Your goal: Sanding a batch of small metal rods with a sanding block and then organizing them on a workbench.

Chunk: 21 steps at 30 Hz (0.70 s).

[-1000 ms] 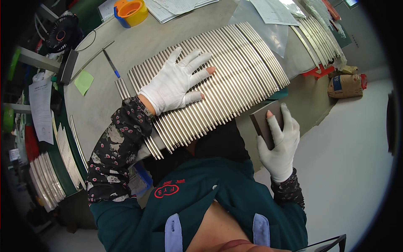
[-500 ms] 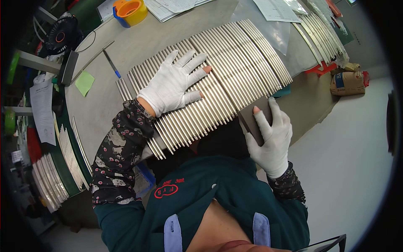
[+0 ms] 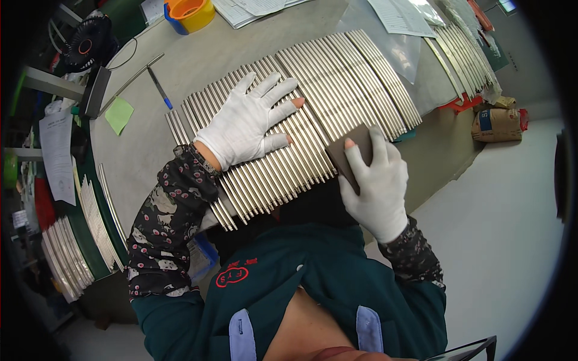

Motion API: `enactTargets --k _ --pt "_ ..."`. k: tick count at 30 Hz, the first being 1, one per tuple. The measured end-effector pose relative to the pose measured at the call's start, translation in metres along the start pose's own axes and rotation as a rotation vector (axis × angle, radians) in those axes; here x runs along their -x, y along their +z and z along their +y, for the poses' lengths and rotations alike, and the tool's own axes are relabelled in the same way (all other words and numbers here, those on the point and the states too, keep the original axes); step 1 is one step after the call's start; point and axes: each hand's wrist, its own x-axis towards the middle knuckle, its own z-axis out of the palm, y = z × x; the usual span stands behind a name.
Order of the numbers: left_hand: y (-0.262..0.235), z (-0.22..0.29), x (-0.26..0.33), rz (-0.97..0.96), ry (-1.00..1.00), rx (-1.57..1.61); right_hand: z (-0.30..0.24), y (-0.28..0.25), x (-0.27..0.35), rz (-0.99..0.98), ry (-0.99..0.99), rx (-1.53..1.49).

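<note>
A wide row of shiny metal rods [image 3: 337, 90] lies side by side on a grey worktable [image 3: 180, 66]. My left hand [image 3: 247, 120], in a white glove with cut fingertips, lies flat on the rods with its fingers spread. My right hand [image 3: 376, 183], also gloved, grips a dark brown sanding block [image 3: 349, 153] and presses it on the near ends of the rods at the table's front edge.
More rods [image 3: 463, 48] lie at the table's far right, others are stacked [image 3: 72, 240] on the left. An orange and yellow tape roll [image 3: 189, 12], papers [image 3: 253, 7], a blue pen [image 3: 159, 89], a green note [image 3: 119, 114], a small fan [image 3: 87, 45] and a brown bag [image 3: 497, 123] surround the work.
My right hand has carried the block up from below the table edge onto the near ends of the rods. My left hand stays flat on the rods.
</note>
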Motion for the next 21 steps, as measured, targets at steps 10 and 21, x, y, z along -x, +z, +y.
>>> enactTargets --k 10,21 --pt "0.010 0.002 -0.004 0.086 0.012 -0.046 0.015 -0.023 0.050 0.065 0.143 -0.067" --pt "0.000 -0.002 0.018 -0.009 0.003 0.008 0.013 -0.012 0.042 0.040 0.122 -0.132"
